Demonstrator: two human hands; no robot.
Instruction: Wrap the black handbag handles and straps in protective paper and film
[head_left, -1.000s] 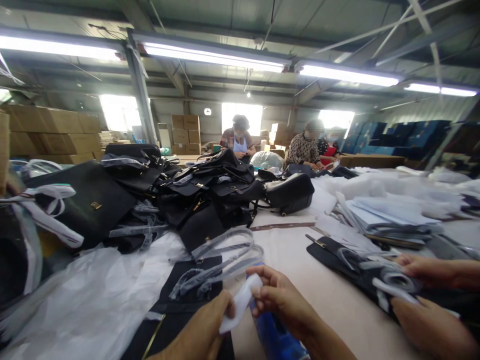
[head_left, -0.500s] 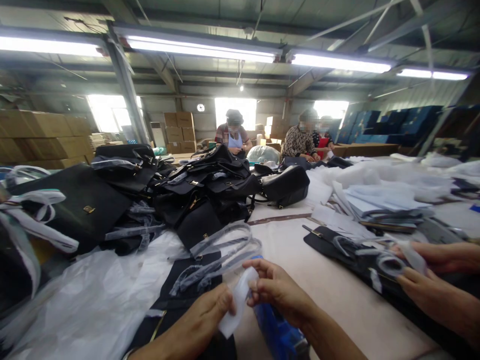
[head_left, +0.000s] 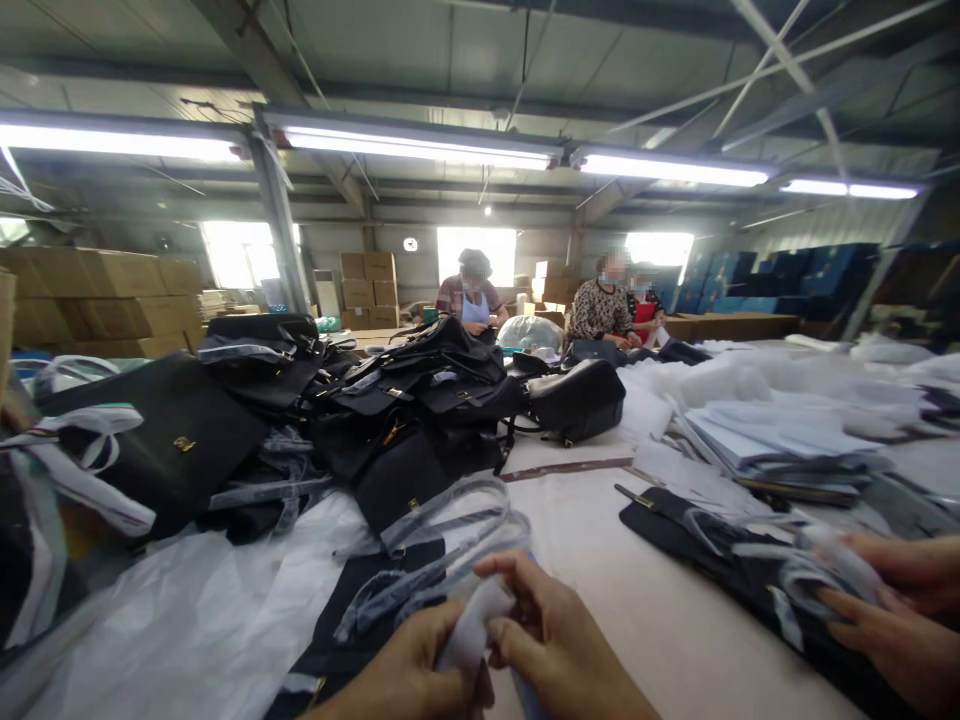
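Both hands, left hand (head_left: pixel 409 675) and right hand (head_left: pixel 551 650), pinched a small white foam sheet (head_left: pixel 472 630); just beyond that grip lay a flat black handbag (head_left: pixel 390 590), contents seemingly hidden.

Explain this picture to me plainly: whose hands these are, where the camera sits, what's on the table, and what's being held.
There is no machine here. The view comes from a camera worn on a person's head, looking forward and down. The left hand and right hand at the bottom are that person's own; together they pinch a small white strip. In front of them lies a flat black bag with plastic-wrapped handles. The hands at the right edge belong to a co-worker, who handles another wrapped black bag. On the table are a pile of black handbags, clear plastic sheeting and stacked white paper. More people work at the back.
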